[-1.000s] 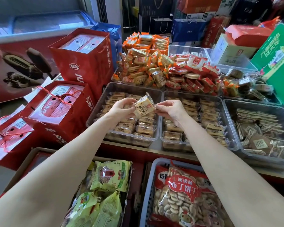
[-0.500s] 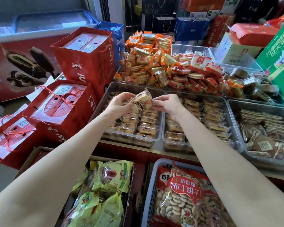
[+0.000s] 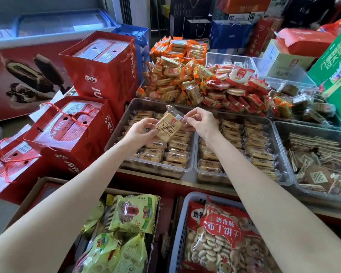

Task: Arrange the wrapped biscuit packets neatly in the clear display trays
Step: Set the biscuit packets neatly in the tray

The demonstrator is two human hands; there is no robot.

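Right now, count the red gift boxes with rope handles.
3: the tall box at back left, the middle box before it, the low box at far left. More may be hidden.

At six o'clock the red bag of round biscuits [image 3: 220,235] reads 奶香味 布丁饼干 in white. At ten o'clock the tall red gift bag [image 3: 102,69] bears a small oval logo, 冠芳. The black bag [image 3: 182,8] at twelve o'clock shows the word MILK; other print is too blurred to read.
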